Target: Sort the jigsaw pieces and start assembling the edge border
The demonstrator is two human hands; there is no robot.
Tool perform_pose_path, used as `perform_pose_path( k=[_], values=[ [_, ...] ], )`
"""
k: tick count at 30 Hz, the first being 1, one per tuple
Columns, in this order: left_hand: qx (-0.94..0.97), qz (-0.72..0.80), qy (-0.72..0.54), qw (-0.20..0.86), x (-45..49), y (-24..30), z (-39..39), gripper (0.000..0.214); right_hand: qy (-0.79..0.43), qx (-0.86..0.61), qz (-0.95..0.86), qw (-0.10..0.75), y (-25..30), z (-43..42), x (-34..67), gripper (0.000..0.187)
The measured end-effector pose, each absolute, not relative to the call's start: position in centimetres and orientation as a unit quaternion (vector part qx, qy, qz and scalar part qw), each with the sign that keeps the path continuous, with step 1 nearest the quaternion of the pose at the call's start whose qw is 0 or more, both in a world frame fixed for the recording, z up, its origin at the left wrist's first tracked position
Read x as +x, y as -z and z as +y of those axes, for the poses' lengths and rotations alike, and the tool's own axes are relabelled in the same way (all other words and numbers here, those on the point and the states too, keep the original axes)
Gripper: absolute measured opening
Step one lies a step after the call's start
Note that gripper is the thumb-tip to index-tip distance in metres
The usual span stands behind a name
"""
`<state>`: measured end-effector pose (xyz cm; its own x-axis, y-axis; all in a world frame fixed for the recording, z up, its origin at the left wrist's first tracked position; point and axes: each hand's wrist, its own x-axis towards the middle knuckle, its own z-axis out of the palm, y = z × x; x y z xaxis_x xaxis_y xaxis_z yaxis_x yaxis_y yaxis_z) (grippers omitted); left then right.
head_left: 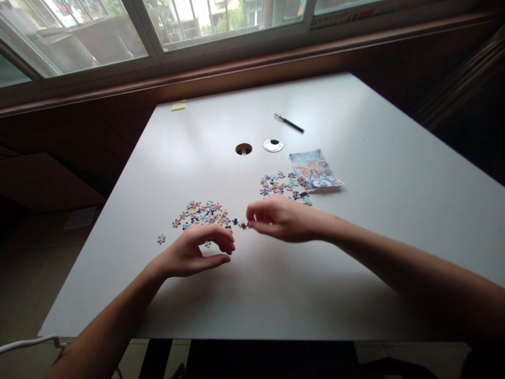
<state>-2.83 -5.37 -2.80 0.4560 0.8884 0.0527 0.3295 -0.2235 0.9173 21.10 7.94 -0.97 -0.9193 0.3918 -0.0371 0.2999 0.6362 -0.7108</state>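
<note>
Jigsaw piece (243, 225) is seen pinched between the thumb and fingertips of the right hand (278, 218), just above a white table (252, 295) and at the right edge of a loose pile of pieces (203, 213). The right forearm is stretched in from the lower right corner, with the wrist level, the knuckles turned up and the fingers folded in on the piece. The left forearm is brought in from the lower left edge. The left hand (195, 253) is set on its side, thumb below and fingers arched above in a C, with the tips parted by a narrow gap and nothing gripped between them. One small piece (207, 243) is glimpsed on the table through that arch; whether it is touched cannot be told. The two hands are held apart, with the left fingertips near the pinched piece. A lone piece (161, 239) is seen to the left of the pile. Behind the right hand a second cluster (276, 184) is spread beside a printed picture sheet (315, 168). Further back, a cable hole (243, 149), its round cover (273, 145), a pen (289, 123) and a yellow note (179, 106) are laid out below a window (118, 31). The pictures on the pieces are too small to be made out, and both elbows are cut off by the frame.
</note>
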Motion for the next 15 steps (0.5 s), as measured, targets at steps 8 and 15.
perform_pose_path(
  k=[8,15],
  values=[
    [0.724,0.442,-0.340,0.407,-3.4,3.0,-5.1,0.013,-0.247,-0.330,-0.894,0.173,5.0,12.7,21.6,0.016],
    [0.738,0.444,-0.339,0.378,-3.5,2.7,-5.2,0.008,-0.216,-0.361,-0.893,0.161,5.7,12.2,21.2,0.017]
  ],
)
